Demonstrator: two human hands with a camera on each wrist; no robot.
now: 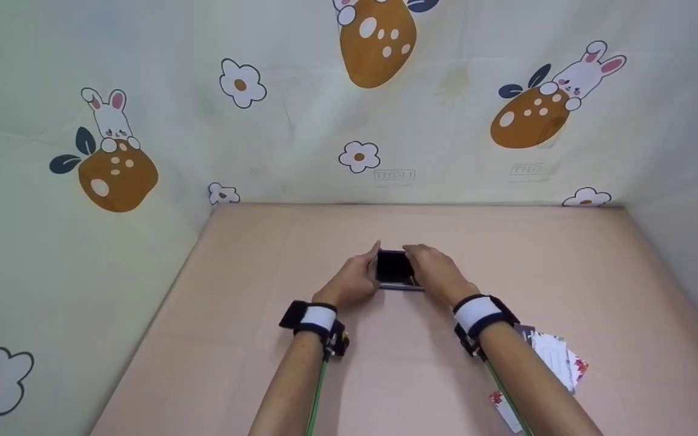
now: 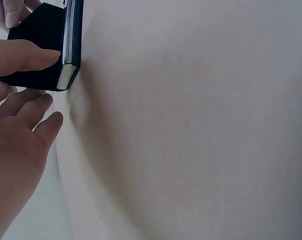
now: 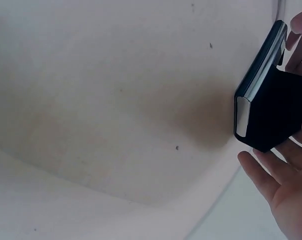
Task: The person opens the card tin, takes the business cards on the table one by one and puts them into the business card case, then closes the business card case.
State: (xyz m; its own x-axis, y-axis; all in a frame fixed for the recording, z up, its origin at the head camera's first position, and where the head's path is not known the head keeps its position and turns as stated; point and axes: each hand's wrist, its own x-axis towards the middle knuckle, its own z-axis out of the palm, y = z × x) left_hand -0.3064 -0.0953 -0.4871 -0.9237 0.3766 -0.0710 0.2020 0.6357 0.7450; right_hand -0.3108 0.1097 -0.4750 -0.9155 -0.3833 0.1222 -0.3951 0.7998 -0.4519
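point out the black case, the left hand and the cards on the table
black case (image 1: 394, 267), head view, on its dark top face
left hand (image 1: 352, 283), head view, on the back of the hand
cards (image 1: 558, 358), head view, on the white top card

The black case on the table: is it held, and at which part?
Yes. Both hands hold the black case: left hand at its left side, right hand at its right side.

A small black case (image 1: 394, 268) with a silvery metal edge is seen lying flat on the pink table (image 1: 385, 375), held from 9 o'clock by the left hand (image 1: 352, 281) and from 3 o'clock by the right hand (image 1: 437, 272)
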